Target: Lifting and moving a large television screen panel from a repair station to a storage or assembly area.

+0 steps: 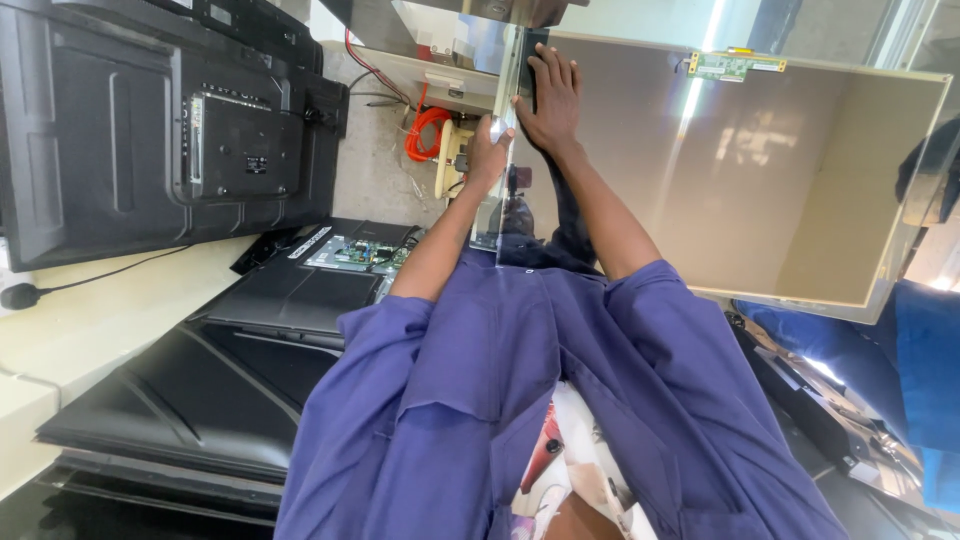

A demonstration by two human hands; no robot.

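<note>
A large glossy grey display panel stands on edge ahead of me, with a small green circuit strip on its far edge. My left hand grips the panel's near-left edge, fingers curled around it. Just beyond it, my right hand lies on the panel's corner with its fingers spread over a dark edge strip. Both bare forearms reach out from short purple sleeves. The panel surface mirrors my arms and some ceiling light.
A black television back leans at the left. Below it lie black television shells and an open set with a green circuit board. An orange cable coil sits beyond my hands. Blue fabric shows at the right edge.
</note>
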